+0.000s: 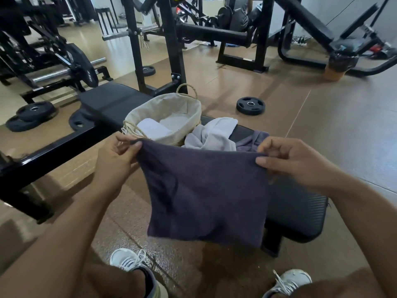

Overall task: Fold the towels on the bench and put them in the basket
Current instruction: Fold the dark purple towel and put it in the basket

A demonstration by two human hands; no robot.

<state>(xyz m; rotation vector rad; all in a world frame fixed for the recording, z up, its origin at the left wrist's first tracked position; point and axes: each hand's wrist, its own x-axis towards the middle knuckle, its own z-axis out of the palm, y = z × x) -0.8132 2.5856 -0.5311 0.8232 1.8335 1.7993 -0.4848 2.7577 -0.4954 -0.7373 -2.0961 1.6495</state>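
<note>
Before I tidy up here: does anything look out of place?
Yes: a loose weight plate lies flat on the open floor right of the bench, away from any rack, where someone could trip.

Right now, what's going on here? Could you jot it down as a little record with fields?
place: gym floor with weight machines
activity: folding towels at a bench
left hand: pinches the top left corner of a dark purple towel
right hand: pinches the top right corner
towel state: held up, hanging in front of the bench
basket: on the bench, cloth-lined, one folded white towel inside
still unfolded: crumpled white towel and a lavender towel on the bench beside the basket
</note>
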